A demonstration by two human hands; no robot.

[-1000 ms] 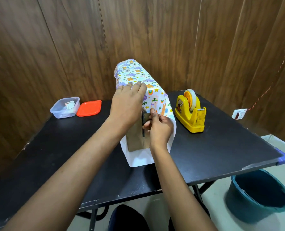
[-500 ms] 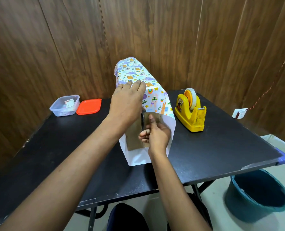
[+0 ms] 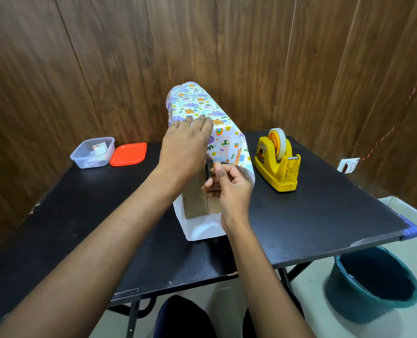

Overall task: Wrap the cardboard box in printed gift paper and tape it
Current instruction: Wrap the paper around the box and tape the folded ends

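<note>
While printed gift paper (image 3: 202, 106) drapes the cardboard box (image 3: 194, 201) on the black table (image 3: 312, 211), its near end is bare and untaped; the left hand (image 3: 183, 150) presses flat on top, and the right hand (image 3: 232, 186) curls there, its hold unclear.

our left hand (image 3: 185, 147) reaches farther forward, palm down, fingers straight and held together. our right hand (image 3: 233, 189) sits lower and nearer, fingers curled inward, thumb raised; whether it pinches anything we cannot tell.
</note>
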